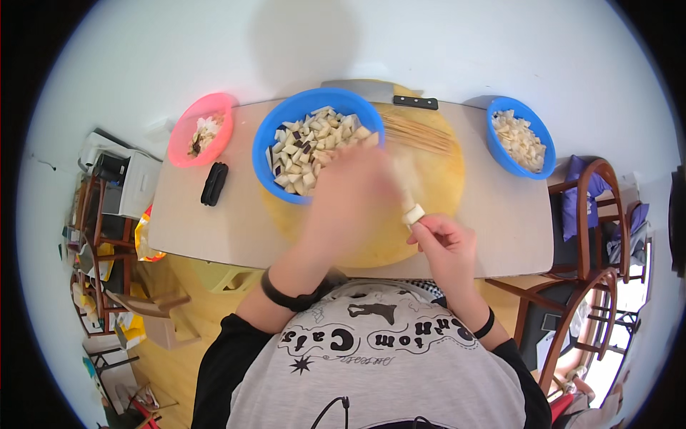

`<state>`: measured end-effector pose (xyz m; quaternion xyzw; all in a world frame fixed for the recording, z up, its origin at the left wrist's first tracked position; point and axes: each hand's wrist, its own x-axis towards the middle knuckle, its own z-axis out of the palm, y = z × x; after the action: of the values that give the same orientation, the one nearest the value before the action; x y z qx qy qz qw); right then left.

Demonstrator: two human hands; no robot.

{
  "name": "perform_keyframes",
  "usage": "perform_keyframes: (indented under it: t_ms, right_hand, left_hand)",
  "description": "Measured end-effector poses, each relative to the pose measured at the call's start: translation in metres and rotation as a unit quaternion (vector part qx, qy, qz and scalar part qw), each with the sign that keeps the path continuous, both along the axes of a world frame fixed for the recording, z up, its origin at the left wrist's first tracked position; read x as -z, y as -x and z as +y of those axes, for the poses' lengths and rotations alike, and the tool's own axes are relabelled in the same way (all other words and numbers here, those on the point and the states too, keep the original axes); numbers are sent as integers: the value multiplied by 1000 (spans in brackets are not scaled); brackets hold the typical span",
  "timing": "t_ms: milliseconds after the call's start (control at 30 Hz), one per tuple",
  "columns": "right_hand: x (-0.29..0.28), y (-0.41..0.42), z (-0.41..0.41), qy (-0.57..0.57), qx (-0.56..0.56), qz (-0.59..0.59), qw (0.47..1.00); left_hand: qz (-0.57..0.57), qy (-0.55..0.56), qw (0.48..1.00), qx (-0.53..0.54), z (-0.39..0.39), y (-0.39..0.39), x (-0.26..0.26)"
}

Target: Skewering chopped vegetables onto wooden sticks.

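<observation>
My left hand (351,182), blurred by motion, is over the right rim of a large blue bowl (261,166). Diced eggplant (300,155), some pieces with dark purple skin, fills much of this bowl. Whether the fingers hold anything is lost in the blur. Lower right of it, my right hand (447,241) pinches a pale cut piece (414,214) between thumb and fingers. A blurred pale strip (407,177), possibly a loaded skewer, runs up from that piece. Beneath both hands lies a round yellow cutting board (375,246), bearing a bundle of bamboo skewers (420,135).
A cleaver with a black handle (415,102) lies at the board's far edge. On the table (498,225), a smaller blue bowl (496,142) of pale pieces stands right. Left are a pink bowl (179,131) and a black object (214,184). Wooden chairs (584,214) flank the table.
</observation>
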<state>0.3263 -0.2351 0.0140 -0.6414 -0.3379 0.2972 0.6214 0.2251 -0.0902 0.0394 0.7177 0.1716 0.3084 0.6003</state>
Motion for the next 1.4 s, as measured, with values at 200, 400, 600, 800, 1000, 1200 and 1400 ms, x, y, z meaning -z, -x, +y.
perform_keyframes:
  t_ms: [200,400,600,800,1000,1200,1400]
  right_hand:
    - [41,-75,7,91,73,-114,987]
    - [50,-111,16,178,50,-363,913]
    - [47,-108,17,194,45,-448,872]
    - [41,-103,17,137,56,-395,907]
    - [25,-54,-9,180,-30,-335,924]
    - [31,-24,-10,157,-14,-410,898]
    - [47,-25,-7,155,7,-435,887]
  left_hand:
    - [-127,297,940,-109,11,7,8]
    - [-22,192,969,-154,10,33,4]
    - [2,170,977,-128,4,46,3]
    - [110,75,988,-81,2,50,17]
    - [203,-27,979,-17,-1,53,5]
    - [173,-47,984,-3,-6,45,11]
    - [231,-178,956,46,-9,43,-1]
